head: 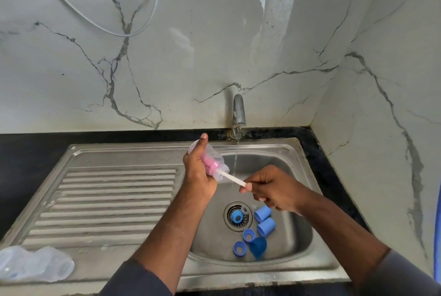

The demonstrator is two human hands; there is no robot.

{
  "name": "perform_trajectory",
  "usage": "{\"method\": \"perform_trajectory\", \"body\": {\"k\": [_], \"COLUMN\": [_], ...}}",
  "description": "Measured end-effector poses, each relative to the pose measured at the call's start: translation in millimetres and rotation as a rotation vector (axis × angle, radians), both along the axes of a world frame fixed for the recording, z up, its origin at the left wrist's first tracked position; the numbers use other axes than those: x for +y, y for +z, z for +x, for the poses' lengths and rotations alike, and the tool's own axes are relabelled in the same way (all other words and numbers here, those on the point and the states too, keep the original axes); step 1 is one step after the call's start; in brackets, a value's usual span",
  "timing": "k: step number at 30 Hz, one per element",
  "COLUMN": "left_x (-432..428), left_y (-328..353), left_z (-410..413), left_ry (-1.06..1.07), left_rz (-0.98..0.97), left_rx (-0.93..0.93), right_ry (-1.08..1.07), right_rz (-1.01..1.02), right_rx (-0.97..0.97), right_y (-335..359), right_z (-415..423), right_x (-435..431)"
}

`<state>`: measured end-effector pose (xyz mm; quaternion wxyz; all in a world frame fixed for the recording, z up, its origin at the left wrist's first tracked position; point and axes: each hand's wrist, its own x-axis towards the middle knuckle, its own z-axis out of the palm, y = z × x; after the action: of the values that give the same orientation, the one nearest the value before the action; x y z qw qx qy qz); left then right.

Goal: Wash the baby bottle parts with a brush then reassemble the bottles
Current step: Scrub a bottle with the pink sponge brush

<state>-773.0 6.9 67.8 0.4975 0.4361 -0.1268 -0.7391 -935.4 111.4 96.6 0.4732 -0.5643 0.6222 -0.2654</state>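
Note:
My left hand (199, 171) grips a clear baby bottle (214, 157) above the sink basin (293, 169), its neck pointing right and down. A pink brush head (210, 165) sits inside the bottle. My right hand (269, 188) pinches the brush's white handle (232, 178) just outside the neck. On the basin floor lie several blue parts: two caps (264, 219), two rings (244, 240), a darker blue cap (257, 246), and a blue ring on the drain (236, 217). Clear bottles (35, 264) lie on the drainboard at lower left.
The tap (239, 110) runs a thin stream of water (236, 157) into the basin, just right of the bottle. The ribbed steel drainboard (114, 200) stretches to the left. A black counter (31, 147) surrounds the sink, with marble walls behind and to the right.

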Motion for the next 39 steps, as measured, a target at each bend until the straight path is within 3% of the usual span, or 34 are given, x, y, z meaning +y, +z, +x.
{"method": "perform_trajectory", "body": {"k": [2, 5, 10, 17, 22, 34, 39], "left_x": [-1.6, -0.4, 2.1, 8.6, 9.9, 1.2, -2.8], "left_y": [-3.2, -1.8, -10.0, -10.2, 12.6, 2.2, 2.8], "left_z": [-0.5, -0.7, -5.0, -10.1, -17.1, -12.5, -17.2], "left_ry": [-0.042, -0.058, 0.044, -0.074, -0.218, -0.176, -0.227], "left_rz": [-0.028, -0.103, -0.123, -0.121, -0.094, -0.038, -0.068], "left_rx": [-0.026, -0.020, 0.041, 0.149, 0.036, 0.250, 0.106], "right_ry": [-0.035, -0.040, -0.014, -0.042, 0.019, -0.025, -0.015], "right_rz": [0.002, -0.068, -0.091, 0.160, 0.203, 0.233, 0.199], "right_rx": [-0.025, 0.089, 0.172, -0.154, -0.289, -0.337, -0.298], "right_y": [-2.0, -2.7, -2.8, -12.9, -6.9, -16.6, -16.2], "right_z": [-5.6, -12.8, -21.2, -26.1, -30.6, -37.6, -27.0], "right_x": [1.1, 0.6, -2.0, 8.8, 7.2, 8.0, 6.7]}}
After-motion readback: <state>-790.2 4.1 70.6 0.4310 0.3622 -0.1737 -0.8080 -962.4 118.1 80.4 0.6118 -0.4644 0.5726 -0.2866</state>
